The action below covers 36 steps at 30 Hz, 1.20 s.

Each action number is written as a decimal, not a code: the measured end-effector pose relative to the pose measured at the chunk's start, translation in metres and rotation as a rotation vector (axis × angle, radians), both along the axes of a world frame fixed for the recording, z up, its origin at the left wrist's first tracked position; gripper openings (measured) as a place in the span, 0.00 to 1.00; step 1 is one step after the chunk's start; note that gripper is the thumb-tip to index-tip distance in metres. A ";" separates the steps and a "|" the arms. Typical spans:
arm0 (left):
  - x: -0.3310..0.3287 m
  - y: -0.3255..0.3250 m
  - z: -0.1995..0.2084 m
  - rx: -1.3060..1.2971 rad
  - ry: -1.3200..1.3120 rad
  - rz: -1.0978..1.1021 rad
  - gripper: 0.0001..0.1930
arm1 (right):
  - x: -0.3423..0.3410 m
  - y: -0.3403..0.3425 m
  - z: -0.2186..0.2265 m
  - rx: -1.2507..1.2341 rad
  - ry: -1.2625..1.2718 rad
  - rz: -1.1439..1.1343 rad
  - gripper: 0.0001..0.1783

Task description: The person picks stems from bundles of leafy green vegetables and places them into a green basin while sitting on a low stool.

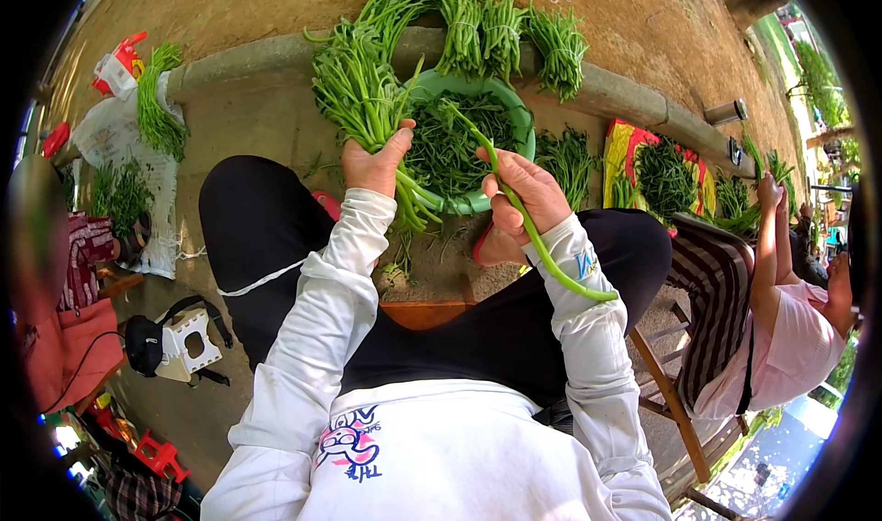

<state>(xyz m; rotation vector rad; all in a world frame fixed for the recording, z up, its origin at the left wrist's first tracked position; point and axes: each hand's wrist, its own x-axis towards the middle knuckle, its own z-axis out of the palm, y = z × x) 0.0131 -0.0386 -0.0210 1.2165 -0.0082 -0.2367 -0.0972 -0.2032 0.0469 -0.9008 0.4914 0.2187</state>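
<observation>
L hand [378,160] is gripping thick bunch of greens [356,89], stem ends overlapping L side of lt-green basin [525,126]; leafy bits [459,144] are lying inside. R hand [536,193] is pinching single long stem [551,266], thick end crossing above R sleeve [593,333]. Far R, co-worker [781,346] is sitting.

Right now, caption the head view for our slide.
Left hand grips greens, right hand one stem, by a green basin.

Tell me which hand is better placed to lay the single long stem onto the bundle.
Probably the right hand: it already holds the single stem between thumb and fingers, while the left hand is taken up gripping the thick green bundle.
</observation>
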 end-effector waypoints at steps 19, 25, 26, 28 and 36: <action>0.008 0.016 -0.002 0.352 -0.345 -0.400 0.08 | 0.001 0.004 0.012 -0.096 0.041 0.207 0.18; 0.003 0.010 -0.005 0.259 -0.135 -0.334 0.08 | 0.000 0.004 0.009 -0.141 0.035 0.235 0.18; 0.003 0.010 -0.007 0.251 -0.096 -0.328 0.08 | 0.001 0.006 0.009 -0.148 0.039 0.232 0.18; 0.004 0.010 -0.015 0.234 -0.019 -0.313 0.09 | 0.002 0.006 0.005 -0.180 0.013 0.232 0.17; 0.009 0.016 -0.011 -0.078 0.335 -0.291 0.12 | 0.001 -0.018 -0.011 -0.042 -0.127 -0.544 0.13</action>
